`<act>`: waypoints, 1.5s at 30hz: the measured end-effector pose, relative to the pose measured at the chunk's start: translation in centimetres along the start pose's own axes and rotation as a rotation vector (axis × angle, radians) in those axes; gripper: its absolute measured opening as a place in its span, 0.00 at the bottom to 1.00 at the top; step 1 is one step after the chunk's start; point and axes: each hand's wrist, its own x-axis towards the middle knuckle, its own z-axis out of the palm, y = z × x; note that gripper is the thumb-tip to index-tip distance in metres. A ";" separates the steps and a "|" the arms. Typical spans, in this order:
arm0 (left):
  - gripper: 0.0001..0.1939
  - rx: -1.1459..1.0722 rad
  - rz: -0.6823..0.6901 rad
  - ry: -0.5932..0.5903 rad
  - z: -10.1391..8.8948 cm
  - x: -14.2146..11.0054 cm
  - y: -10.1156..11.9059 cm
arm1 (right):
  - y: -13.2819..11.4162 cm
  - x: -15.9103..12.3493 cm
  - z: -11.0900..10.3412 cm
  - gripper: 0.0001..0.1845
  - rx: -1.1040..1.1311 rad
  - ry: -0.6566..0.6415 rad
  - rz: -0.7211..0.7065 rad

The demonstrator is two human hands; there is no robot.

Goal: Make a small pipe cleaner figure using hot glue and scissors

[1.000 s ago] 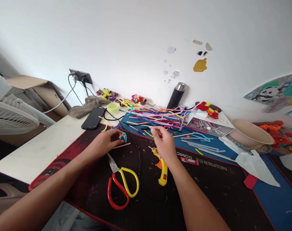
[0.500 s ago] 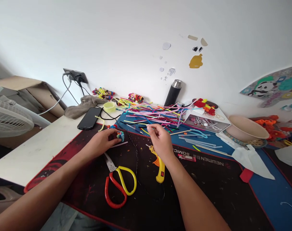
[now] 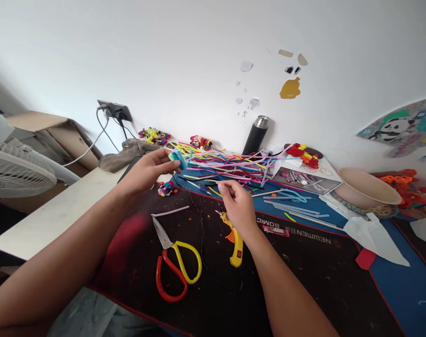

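My left hand is raised above the desk, its fingers pinched on a small blue-green pipe-cleaner piece. My right hand hovers lower, at the near edge of a heap of coloured pipe cleaners, with fingers curled in a pinch; what they hold is too thin to make out. Below the right hand lies a yellow glue gun. Red and yellow scissors lie on the black desk mat. A small multicoloured ball sits under the left hand.
A black flask stands at the wall. A beige bowl and white tissue lie to the right. A grey cloth, a wall socket with cables and a fan are on the left.
My left hand has lifted the blue-green piece off the mat, up and toward the wall. The small multicoloured ball stays on the mat. My right hand has barely moved.
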 end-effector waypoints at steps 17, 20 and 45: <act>0.19 -0.201 -0.028 -0.174 6.3 0.0 -6.8 | 2.1 0.6 0.4 0.25 0.269 0.020 0.125; 0.21 -0.115 -0.040 -0.191 6.2 -0.2 -6.4 | 1.9 0.7 0.5 0.26 0.302 -0.002 0.151; 0.27 0.004 -0.007 -0.319 6.9 -0.9 -5.7 | 1.2 0.7 0.7 0.26 0.504 -0.042 0.261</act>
